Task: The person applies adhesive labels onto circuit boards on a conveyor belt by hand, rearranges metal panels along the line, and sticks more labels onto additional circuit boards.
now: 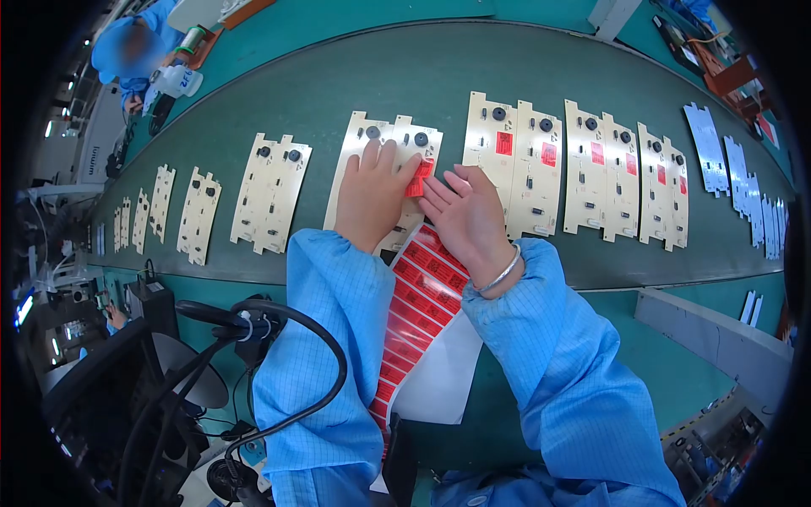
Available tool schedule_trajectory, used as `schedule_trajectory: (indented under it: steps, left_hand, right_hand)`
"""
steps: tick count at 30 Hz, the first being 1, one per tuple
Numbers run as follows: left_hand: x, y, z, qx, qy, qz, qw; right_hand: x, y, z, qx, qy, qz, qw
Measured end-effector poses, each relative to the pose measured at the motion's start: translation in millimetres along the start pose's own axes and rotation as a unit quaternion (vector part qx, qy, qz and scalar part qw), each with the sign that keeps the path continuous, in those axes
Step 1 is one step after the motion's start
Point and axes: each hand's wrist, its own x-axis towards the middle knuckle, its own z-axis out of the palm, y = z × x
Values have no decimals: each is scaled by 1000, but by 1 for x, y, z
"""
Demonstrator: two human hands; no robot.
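My left hand (370, 190) lies flat, fingers spread, over a pair of cream circuit boards (355, 135) with round black parts. Its thumb touches a red label (420, 177) on the right board of the pair. My right hand (469, 215) is turned palm up, fingers loosely stretched and apart, with the fingertips beside that label's lower right edge. Below the hands, a sheet of red labels (422, 291) with dark printed codes runs down between my forearms. Its upper end passes close to my right hand; whether the hand touches it is hidden.
Board pairs with red labels (597, 153) lie to the right, and boards without labels (270, 194) to the left, on the dark green surface (422, 63). A black cable (342, 363) loops beside my left sleeve. Another person (139, 51) is at the upper left.
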Motion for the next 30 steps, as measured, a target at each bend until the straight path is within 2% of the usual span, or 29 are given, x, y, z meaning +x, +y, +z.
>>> schedule_trajectory:
  steps: [6, 9, 13, 19, 25, 28, 30]
  left_hand:
    - [0, 8, -1, 45, -26, -11, 999]
    - [0, 11, -1, 63, -29, -15, 998]
    - [-1, 17, 2, 118, -19, -12, 993]
    - [-5, 9, 0, 19, 13, 36, 999]
    - [1, 12, 9, -105, 48, 35, 993]
    - [-4, 9, 17, -133, 86, 16, 987]
    - [-4, 8, 13, -93, 82, 11, 992]
  right_hand:
    - [1, -3, -12, 19, -16, 24, 999]
    - [-14, -7, -15, 31, 10, 38, 999]
    - [-39, -16, -24, 33, -3, 36, 999]
    - [-39, -23, -22, 27, -24, 14, 999]
    - [-36, -21, -18, 32, -28, 14, 999]
    - [-35, -21, -19, 39, -28, 7, 999]
    - [-34, -21, -23, 43, -30, 3, 999]
